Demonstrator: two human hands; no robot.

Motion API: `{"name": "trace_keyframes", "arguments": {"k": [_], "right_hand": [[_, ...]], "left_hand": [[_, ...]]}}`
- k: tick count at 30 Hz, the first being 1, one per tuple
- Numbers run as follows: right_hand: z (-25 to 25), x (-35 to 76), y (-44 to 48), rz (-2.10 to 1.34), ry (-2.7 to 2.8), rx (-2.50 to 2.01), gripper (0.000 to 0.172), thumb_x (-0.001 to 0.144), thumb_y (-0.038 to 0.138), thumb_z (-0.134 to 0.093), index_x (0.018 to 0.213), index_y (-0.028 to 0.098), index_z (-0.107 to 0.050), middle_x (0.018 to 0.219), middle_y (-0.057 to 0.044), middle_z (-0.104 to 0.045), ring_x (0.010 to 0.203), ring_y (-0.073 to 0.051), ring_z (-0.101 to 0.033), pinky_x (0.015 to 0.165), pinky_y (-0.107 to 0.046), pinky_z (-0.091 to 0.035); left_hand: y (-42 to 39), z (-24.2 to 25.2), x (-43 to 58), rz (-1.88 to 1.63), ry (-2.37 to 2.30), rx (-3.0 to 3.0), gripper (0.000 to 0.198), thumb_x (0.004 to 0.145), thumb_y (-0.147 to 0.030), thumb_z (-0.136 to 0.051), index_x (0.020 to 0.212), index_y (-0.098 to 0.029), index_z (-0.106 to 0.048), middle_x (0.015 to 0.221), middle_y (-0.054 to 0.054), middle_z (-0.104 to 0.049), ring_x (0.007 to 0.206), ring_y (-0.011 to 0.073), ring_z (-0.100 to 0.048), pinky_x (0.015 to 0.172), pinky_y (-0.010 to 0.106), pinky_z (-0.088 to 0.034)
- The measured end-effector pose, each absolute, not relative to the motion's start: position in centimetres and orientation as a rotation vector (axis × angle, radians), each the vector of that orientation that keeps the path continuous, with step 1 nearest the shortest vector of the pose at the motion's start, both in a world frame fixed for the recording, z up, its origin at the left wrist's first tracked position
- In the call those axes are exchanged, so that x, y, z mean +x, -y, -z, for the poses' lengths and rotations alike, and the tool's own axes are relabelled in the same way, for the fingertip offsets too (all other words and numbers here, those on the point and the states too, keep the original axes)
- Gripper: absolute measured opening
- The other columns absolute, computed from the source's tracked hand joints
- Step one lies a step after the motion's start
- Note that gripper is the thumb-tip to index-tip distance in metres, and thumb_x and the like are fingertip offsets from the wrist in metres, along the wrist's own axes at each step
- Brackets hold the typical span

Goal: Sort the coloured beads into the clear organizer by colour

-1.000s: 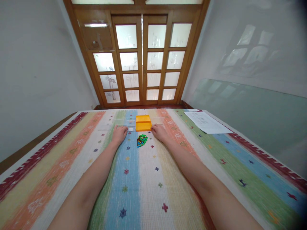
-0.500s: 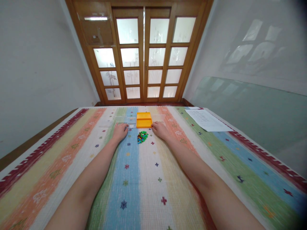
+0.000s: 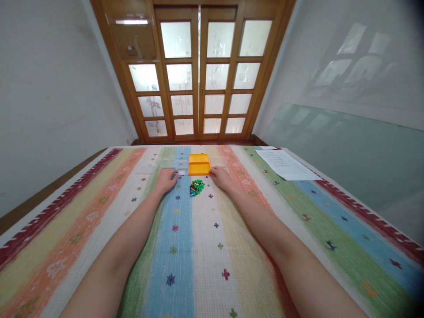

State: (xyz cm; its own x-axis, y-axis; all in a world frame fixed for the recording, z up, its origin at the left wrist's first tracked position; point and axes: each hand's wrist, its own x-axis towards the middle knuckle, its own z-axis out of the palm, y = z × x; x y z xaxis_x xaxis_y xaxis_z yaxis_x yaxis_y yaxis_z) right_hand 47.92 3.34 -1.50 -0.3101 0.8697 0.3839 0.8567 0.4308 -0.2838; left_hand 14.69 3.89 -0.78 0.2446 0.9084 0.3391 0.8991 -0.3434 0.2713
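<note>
A yellow two-part box (image 3: 199, 168) lies on the cloth, with no contents visible in it. Just in front of it sits a pile of small coloured pieces (image 3: 197, 187), mostly green and blue, too small to make out singly. My left hand (image 3: 166, 181) rests at the near edge of a clear plastic tray (image 3: 150, 168) left of the box, fingers outstretched, nothing seen in it. My right hand (image 3: 220, 176) rests on the other side, its fingertips at the box's near right corner. Its fingers look loosely extended, and whether they press on the box is unclear.
Another clear plastic piece (image 3: 220, 162) lies right of the box. Printed paper sheets (image 3: 286, 165) are on the right part of the striped tablecloth (image 3: 205, 265). Beyond the table's far edge stand wooden doors with glass panes (image 3: 198, 75).
The whole view has shifted very slightly. Both hands, the box and the pile stay in the same places on the table.
</note>
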Motion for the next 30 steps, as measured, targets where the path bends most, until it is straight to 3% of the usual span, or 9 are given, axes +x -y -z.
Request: {"name": "trace_keyframes", "arguments": {"k": [7,18,26,30], "right_hand": [[1.8,48.1,-3.6,-0.041,2.191,-1.459,0.026,0.101,0.018,-0.052,0.114,0.020,-0.075,0.116,-0.010,-0.071,0.107,-0.021,-0.062,0.096,-0.029,-0.043],[1.0,48.0,-2.8,-0.032,2.214,-1.470,0.032,0.101,0.019,-0.051,0.125,0.018,-0.071,0.122,-0.013,-0.070,0.110,-0.023,-0.062,0.100,-0.032,-0.043],[0.9,48.4,-3.0,0.004,2.179,-1.481,0.041,0.101,0.026,-0.053,0.140,0.017,-0.062,0.126,-0.014,-0.070,0.117,-0.026,-0.060,0.106,-0.037,-0.041],[0.7,48.7,-3.0,-0.033,2.090,-1.499,0.042,0.101,0.027,-0.053,0.141,0.018,-0.060,0.128,-0.013,-0.070,0.119,-0.026,-0.059,0.106,-0.036,-0.042]], "left_hand": [[-3.7,0.7,14.8,-0.698,-1.767,2.459,0.032,0.097,-0.032,-0.055,0.125,-0.025,-0.070,0.135,0.009,-0.070,0.131,0.0290,-0.057,0.125,0.054,-0.024],[-4.0,0.6,15.0,-0.714,-1.806,2.478,0.043,0.094,-0.028,-0.055,0.135,-0.018,-0.065,0.128,0.012,-0.072,0.123,0.0280,-0.061,0.116,0.043,-0.037],[-4.7,-0.4,12.7,-0.973,-1.867,2.297,0.033,0.095,-0.025,-0.046,0.119,-0.019,-0.069,0.125,0.009,-0.072,0.120,0.0250,-0.062,0.110,0.038,-0.045],[-5.5,-0.7,9.7,-1.079,-2.115,2.147,0.038,0.095,-0.024,-0.042,0.122,-0.019,-0.068,0.129,0.011,-0.069,0.128,0.0276,-0.057,0.115,0.043,-0.041]]}}
